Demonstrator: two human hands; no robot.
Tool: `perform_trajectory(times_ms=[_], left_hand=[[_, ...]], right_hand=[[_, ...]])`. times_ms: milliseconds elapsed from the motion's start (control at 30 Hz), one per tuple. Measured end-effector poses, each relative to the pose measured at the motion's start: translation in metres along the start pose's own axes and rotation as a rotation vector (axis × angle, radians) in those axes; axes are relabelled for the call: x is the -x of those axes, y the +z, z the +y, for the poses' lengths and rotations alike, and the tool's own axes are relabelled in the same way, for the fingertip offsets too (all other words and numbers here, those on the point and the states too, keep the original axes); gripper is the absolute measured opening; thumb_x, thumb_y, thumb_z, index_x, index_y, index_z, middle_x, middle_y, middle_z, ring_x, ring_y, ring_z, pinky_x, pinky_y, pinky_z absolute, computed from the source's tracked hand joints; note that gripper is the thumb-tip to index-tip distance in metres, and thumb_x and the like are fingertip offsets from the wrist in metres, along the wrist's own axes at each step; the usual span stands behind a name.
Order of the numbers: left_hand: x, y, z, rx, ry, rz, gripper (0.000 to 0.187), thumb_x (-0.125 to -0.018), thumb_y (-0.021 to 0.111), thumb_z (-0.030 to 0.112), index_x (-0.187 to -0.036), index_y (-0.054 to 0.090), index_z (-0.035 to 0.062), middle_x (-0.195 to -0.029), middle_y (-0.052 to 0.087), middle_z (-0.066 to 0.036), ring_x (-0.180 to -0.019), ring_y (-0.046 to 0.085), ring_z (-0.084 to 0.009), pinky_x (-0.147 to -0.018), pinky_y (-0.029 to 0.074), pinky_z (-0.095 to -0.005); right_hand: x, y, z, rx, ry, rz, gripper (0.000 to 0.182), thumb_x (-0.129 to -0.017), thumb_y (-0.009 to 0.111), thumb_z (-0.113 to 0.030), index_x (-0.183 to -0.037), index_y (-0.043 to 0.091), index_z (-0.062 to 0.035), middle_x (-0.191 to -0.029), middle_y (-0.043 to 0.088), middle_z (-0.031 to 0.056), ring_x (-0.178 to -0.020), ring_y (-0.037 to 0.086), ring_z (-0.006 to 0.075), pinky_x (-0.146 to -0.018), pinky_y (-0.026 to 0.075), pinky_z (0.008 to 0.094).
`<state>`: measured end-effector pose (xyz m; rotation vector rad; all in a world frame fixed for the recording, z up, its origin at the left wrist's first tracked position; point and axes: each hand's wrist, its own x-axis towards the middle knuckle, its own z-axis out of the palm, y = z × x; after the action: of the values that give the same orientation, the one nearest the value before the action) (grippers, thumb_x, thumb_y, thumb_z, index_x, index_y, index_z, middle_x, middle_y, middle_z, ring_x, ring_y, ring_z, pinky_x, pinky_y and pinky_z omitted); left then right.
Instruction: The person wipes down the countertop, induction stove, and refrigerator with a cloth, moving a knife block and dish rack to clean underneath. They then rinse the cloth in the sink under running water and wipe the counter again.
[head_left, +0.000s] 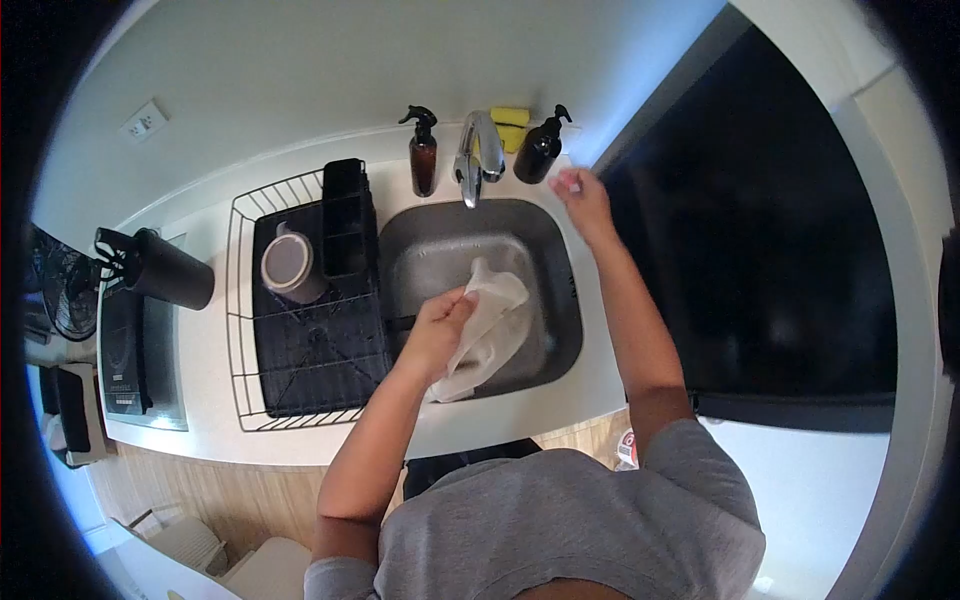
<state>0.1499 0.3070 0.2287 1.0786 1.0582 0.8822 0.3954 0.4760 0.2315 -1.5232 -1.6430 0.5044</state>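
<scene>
My left hand (437,335) is closed on a thin, whitish, see-through plastic bag (495,315), gripping it near its left side. The bag hangs crumpled over the metal sink (560,365), with its lower end at the sink's front edge. My right hand (582,200) is raised by the sink's back right corner, fingers curled in; I cannot tell what, if anything, is in them. Just beyond it stands a dark pump bottle (539,150). Between the hands and the wall rises the chrome faucet (470,165).
Left of the sink, a black wire dish rack (240,330) holds an upside-down mug (288,265). A brown spray bottle (424,165) and yellow sponges (512,130) stand behind the sink. Farther left are a black utensil holder (170,268) and a cooktop (125,350). A large dark panel (770,240) borders the right.
</scene>
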Motion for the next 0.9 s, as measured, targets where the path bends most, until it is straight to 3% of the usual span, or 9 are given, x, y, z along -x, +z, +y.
perform_trajectory(times_ms=[100, 167, 233, 333, 400, 567, 733, 800, 900], left_hand=[[0.004, 0.006, 0.037, 0.561, -0.131, 0.06, 0.032, -0.091, 0.048, 0.022, -0.114, 0.052, 0.0011, -0.102, 0.061, -0.013, -0.084, 0.059, -0.0241, -0.074, 0.047, -0.031], [0.003, 0.003, 0.045, 1.308, -0.112, 0.075, 0.034, -0.091, 0.045, 0.026, -0.116, 0.05, 0.0034, -0.11, 0.057, -0.012, -0.095, 0.058, -0.0228, -0.083, 0.049, -0.0388], [-0.022, 0.001, -0.042, 1.282, -0.058, 0.049, 0.042, -0.089, 0.047, 0.032, -0.123, 0.042, 0.0076, -0.117, 0.05, -0.012, -0.106, 0.051, -0.0252, -0.09, 0.045, -0.0433], [-0.031, 0.039, -0.019, 1.169, -0.226, 0.202, 0.038, -0.089, 0.047, 0.028, -0.122, 0.043, 0.0086, -0.118, 0.05, -0.009, -0.105, 0.051, -0.0237, -0.091, 0.044, -0.0412], [-0.042, 0.048, -0.035, 1.219, -0.119, -0.14, 0.038, -0.089, 0.047, 0.021, -0.125, 0.04, 0.0092, -0.12, 0.049, -0.007, -0.106, 0.05, -0.0222, -0.094, 0.041, -0.0404], [-0.045, 0.045, -0.078, 1.126, -0.08, -0.02, 0.041, -0.091, 0.043, 0.023, -0.129, 0.035, 0.011, -0.123, 0.046, -0.007, -0.108, 0.048, -0.0232, -0.095, 0.038, -0.04], [-0.045, 0.043, -0.102, 1.03, -0.022, 0.085, 0.043, -0.093, 0.039, 0.026, -0.134, 0.03, 0.0127, -0.126, 0.044, -0.007, -0.11, 0.045, -0.0242, -0.096, 0.034, -0.0396], [-0.048, 0.036, -0.105, 1.319, -0.23, 0.143, 0.049, -0.094, 0.032, 0.039, -0.135, 0.028, 0.0132, -0.132, 0.039, -0.007, -0.113, 0.042, -0.0244, -0.092, 0.036, -0.0363], [-0.059, 0.038, -0.108, 1.112, -0.301, 0.233, 0.056, -0.091, 0.027, 0.053, -0.133, 0.031, 0.0153, -0.129, 0.041, -0.009, -0.113, 0.044, -0.0278, -0.092, 0.04, -0.0443]], right_hand=[[-0.085, 0.018, 0.046, 0.036, -0.125, 0.194, 0.052, -0.068, 0.076, -0.028, -0.108, 0.053, -0.0039, -0.097, 0.055, 0.0106, -0.072, 0.057, 0.0224, -0.069, 0.047, 0.032], [-0.13, 0.031, 0.075, -0.03, -0.079, 0.041, 0.05, -0.067, 0.076, -0.027, -0.106, 0.055, -0.004, -0.095, 0.056, 0.0101, -0.073, 0.057, 0.0223, -0.07, 0.047, 0.0318], [-0.14, 0.038, 0.073, -0.103, -0.035, -0.117, 0.048, -0.067, 0.077, -0.025, -0.104, 0.056, -0.0041, -0.092, 0.057, 0.0095, -0.074, 0.057, 0.0221, -0.071, 0.047, 0.0317], [-0.117, 0.023, 0.041, -0.033, -0.042, -0.083, 0.039, -0.066, 0.077, -0.025, -0.092, 0.06, -0.0012, -0.081, 0.058, 0.0106, -0.075, 0.058, 0.0226, -0.07, 0.047, 0.0317], [-0.091, 0.014, 0.029, 0.078, -0.142, -0.046, 0.04, -0.065, 0.077, -0.025, -0.091, 0.059, -0.0002, -0.081, 0.059, 0.012, -0.075, 0.058, 0.0246, -0.069, 0.047, 0.0322], [-0.006, -0.003, -0.01, 0.201, -0.149, 0.013, 0.041, -0.064, 0.077, -0.025, -0.089, 0.058, 0.0015, -0.083, 0.058, 0.0161, -0.078, 0.059, 0.0301, -0.069, 0.046, 0.0357], [0.061, 0.053, 0.064, 0.268, 0.004, -0.015, 0.048, -0.063, 0.078, -0.028, -0.091, 0.055, 0.0029, -0.087, 0.058, 0.0188, -0.082, 0.058, 0.0324, -0.073, 0.045, 0.0388], [0.078, 0.065, 0.072, 0.328, 0.063, -0.105, 0.05, -0.061, 0.08, -0.028, -0.091, 0.054, 0.003, -0.089, 0.058, 0.0215, -0.086, 0.057, 0.0356, -0.076, 0.044, 0.0397], [0.097, 0.083, 0.101, 0.332, 0.078, -0.067, 0.052, -0.058, 0.081, -0.029, -0.09, 0.055, 0.0027, -0.089, 0.057, 0.0217, -0.087, 0.056, 0.0367, -0.077, 0.044, 0.0401]])
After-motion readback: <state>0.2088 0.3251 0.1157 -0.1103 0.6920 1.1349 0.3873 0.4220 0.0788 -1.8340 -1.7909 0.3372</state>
